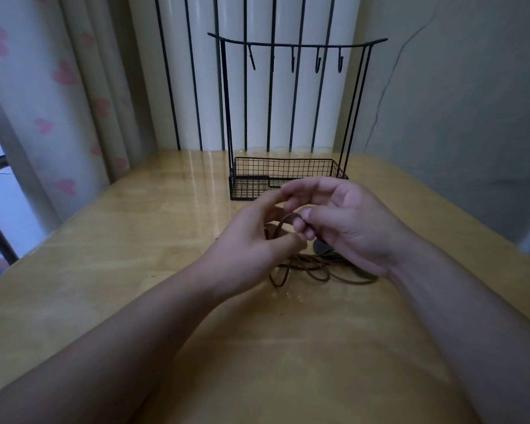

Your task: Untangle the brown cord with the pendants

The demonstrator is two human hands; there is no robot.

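A thin brown cord lies in tangled loops on the wooden table, partly under my hands. One loop rises between them. My right hand pinches this raised loop between thumb and forefinger. My left hand holds the cord just below, thumb against curled fingers. A dark pendant shows under my right hand, and another dark shape peeks out by my right wrist.
A black wire rack with a mesh basket and a top bar with several hooks stands at the back of the table. Behind it are vertical bars and white columns. A curtain with pink hearts hangs at the left.
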